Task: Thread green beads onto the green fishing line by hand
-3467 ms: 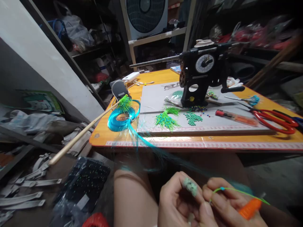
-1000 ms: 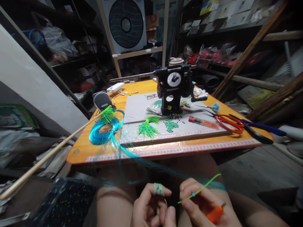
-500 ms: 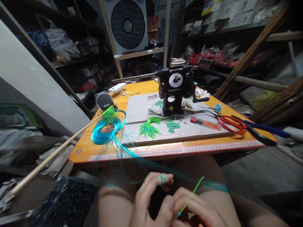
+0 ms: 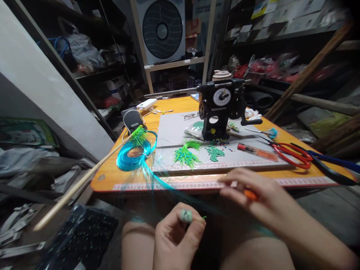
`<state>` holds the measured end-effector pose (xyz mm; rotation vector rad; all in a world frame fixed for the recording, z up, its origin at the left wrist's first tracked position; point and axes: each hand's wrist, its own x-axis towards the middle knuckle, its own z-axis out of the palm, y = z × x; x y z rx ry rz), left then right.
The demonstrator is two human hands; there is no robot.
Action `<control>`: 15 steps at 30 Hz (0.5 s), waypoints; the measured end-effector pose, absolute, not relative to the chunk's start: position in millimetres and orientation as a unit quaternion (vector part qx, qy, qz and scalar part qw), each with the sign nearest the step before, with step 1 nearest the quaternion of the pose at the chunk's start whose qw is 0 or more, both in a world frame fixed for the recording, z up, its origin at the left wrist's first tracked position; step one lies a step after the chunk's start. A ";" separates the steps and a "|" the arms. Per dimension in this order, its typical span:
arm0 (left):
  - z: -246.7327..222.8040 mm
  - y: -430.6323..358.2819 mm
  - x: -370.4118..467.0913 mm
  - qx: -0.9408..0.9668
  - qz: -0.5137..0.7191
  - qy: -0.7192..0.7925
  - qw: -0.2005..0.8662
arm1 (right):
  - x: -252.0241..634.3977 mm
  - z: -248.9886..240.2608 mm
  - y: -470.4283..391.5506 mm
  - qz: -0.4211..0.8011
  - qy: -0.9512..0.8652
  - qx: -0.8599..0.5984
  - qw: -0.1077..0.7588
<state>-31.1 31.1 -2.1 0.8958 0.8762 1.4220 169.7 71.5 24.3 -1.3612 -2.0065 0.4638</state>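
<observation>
Down at the bottom of the view, a short green strand sticks out from between the thumb and forefinger of the left hand, which pinches it shut; only its tip shows past the fingertips. A pale green bead-covered ring or thimble sits on the forefinger of that hand, just beside the pinch. The left hand hovers over the person's lap, below the near edge of the table and apart from it.

The right hand is higher, reaching over the table's near edge, blurred. An orange tool is tucked under its fingers, so the hand is closed on that; the strand is well left of and below this grip, not touching it.

Loose turquoise fibres trail off the near edge toward the lap from a turquoise coil near the table's left edge. A bright green tuft on a long wooden stick rests on the coil, the stick running off past the left edge.

On the grey board at the table's middle lie a bundle of green strands and a heap of green beads. Behind them stands a black hand-crank winder with a dial. Toward the right edge lie an orange-handled screwdriver and red-handled scissors.
</observation>
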 end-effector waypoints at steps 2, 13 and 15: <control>-3.9 31.6 -32.1 0.362 0.610 0.385 0.590 | 185.0 23.4 96.0 0.084 -0.744 -0.571 0.337; -9.5 30.9 -35.5 0.411 0.566 0.433 0.568 | 180.0 18.9 132.7 0.005 -0.749 -0.574 0.332; -12.1 29.8 -33.2 0.423 0.555 0.439 0.566 | 177.6 21.9 122.6 0.033 -0.726 -0.579 0.369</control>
